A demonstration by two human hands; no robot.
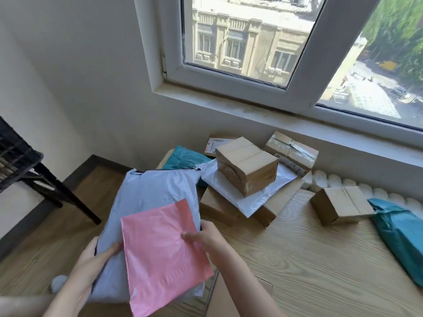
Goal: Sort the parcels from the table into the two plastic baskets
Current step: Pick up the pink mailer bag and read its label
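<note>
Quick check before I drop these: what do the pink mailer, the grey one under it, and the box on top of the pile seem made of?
Pink mailer: looks like thin plastic film, slightly glossy, with soft wrinkles and sheen. Grey mailer: also seems plastic film, matte-satin, limp and creased. Box on top of the pile: brown cardboard, matte, sealed with shiny clear tape. Contents cannot be told.

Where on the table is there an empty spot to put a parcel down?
The bare wood of the table lies open between the right hand, the lone cardboard box and the teal bag at the right edge. The far left end, under the window, is crowded with stacked boxes and bags.
</note>
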